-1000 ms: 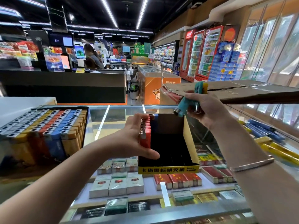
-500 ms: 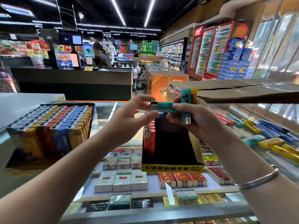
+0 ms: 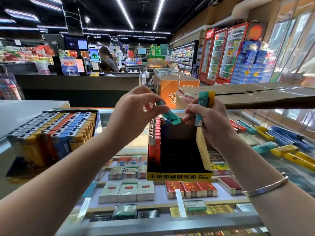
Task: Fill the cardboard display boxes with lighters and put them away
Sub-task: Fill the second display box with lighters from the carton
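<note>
Bare forearms; a thin silver bangle [image 3: 267, 185] circles the right wrist.

Teal lighter [image 3: 170, 116] has passed from right hand [image 3: 209, 123] to left hand [image 3: 134, 113]; a second ago the right held it with the others. The left grip, earlier on the red lighters [image 3: 154, 133] in the display box [image 3: 179, 175], rose to the right hand. It now pinches the teal lighter tilted above the box's far end. Right hand keeps a teal-and-yellow pair [image 3: 205, 103].
</note>
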Available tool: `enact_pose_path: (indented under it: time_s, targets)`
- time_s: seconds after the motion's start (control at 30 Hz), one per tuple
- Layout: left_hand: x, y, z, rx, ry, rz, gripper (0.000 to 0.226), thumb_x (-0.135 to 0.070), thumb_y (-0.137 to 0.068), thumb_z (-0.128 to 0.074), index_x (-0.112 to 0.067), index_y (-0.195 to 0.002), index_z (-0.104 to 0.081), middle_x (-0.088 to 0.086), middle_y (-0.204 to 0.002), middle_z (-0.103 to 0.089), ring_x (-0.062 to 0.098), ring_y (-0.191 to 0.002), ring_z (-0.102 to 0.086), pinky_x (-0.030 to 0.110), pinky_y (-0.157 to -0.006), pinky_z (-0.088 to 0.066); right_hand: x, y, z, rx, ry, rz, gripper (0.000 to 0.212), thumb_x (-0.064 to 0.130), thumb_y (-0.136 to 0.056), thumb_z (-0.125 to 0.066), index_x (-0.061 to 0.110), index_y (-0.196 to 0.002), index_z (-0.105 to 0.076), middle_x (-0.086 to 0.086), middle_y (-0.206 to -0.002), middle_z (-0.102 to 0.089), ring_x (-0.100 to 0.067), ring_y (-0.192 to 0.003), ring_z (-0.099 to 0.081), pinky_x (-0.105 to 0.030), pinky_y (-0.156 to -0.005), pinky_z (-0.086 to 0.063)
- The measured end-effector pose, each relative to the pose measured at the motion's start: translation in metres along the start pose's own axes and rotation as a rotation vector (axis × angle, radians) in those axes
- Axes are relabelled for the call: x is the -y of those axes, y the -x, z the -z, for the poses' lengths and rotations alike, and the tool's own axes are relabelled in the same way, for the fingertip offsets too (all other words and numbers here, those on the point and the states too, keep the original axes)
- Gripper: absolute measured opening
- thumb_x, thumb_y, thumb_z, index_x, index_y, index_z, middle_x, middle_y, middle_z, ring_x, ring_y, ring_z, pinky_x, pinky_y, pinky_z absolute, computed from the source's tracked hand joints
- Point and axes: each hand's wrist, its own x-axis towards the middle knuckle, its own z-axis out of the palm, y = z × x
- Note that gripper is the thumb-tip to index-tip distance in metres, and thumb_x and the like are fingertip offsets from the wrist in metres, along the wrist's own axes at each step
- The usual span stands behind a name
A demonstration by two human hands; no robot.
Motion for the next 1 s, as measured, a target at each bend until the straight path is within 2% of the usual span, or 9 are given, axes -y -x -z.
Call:
enact_pose_path:
  time_s: [0.1,0.37,0.6,0.77,1.0]
  targets:
    - [-0.002,-0.013,-0.011,0.101,-0.122,0.01,0.024,-0.027,-0.076,-0.072,-0.015,-0.097,-0.071,-0.003,-0.087,-0.068,0.011,-0.073,-0.062,0.033,-0.073,-0.054,-0.001,-0.003,0.005,-0.093,0.082,0.065,0.009,0.002,-0.088,-0.057,0.007,-0.083,-0.053,-0.009,-0.067,-0.06,-0.016,-0.051,-0.062,-0.024,-0.048,-0.051]
    - [0.001,-0.038,-0.035,0.403,-0.261,0.096,0.02,-0.017,-0.079,-0.07,-0.022,-0.098,-0.069,-0.004,-0.093,-0.071,0.009,-0.078,-0.062,0.025,-0.075,-0.052,-0.008,-0.006,0.01,-0.148,0.128,0.062,0.007,0.003,-0.088,-0.056,0.008,-0.084,-0.053,-0.009,-0.07,-0.058,-0.013,-0.051,-0.06,-0.023,-0.05,-0.051]
    - [0.005,-0.038,-0.044,0.394,-0.359,0.085,0.016,-0.025,-0.078,-0.071,-0.026,-0.094,-0.072,-0.008,-0.092,-0.07,0.013,-0.086,-0.062,0.029,-0.077,-0.051,-0.009,-0.007,0.01,-0.149,0.13,0.059,0.01,0.001,-0.086,-0.058,0.008,-0.081,-0.053,-0.01,-0.068,-0.058,-0.015,-0.051,-0.061,-0.024,-0.051,-0.053]
    - [0.005,-0.041,-0.044,0.426,-0.374,0.051,0.014,-0.021,-0.08,-0.069,-0.023,-0.094,-0.073,-0.005,-0.093,-0.07,0.014,-0.086,-0.061,0.029,-0.078,-0.05,-0.01,-0.008,0.01,-0.154,0.134,0.057,0.008,0.003,-0.086,-0.059,0.008,-0.082,-0.053,-0.009,-0.069,-0.059,-0.016,-0.052,-0.062,-0.024,-0.052,-0.053]
    - [0.002,-0.044,-0.045,0.494,-0.515,-0.062,0.018,-0.02,-0.086,-0.06,-0.024,-0.1,-0.07,-0.002,-0.102,-0.067,0.02,-0.093,-0.06,0.037,-0.08,-0.051,-0.011,-0.009,0.009,-0.139,0.05,0.048,0.01,0.016,-0.087,-0.063,0.007,-0.085,-0.058,-0.008,-0.072,-0.06,-0.015,-0.06,-0.061,-0.023,-0.053,-0.052]
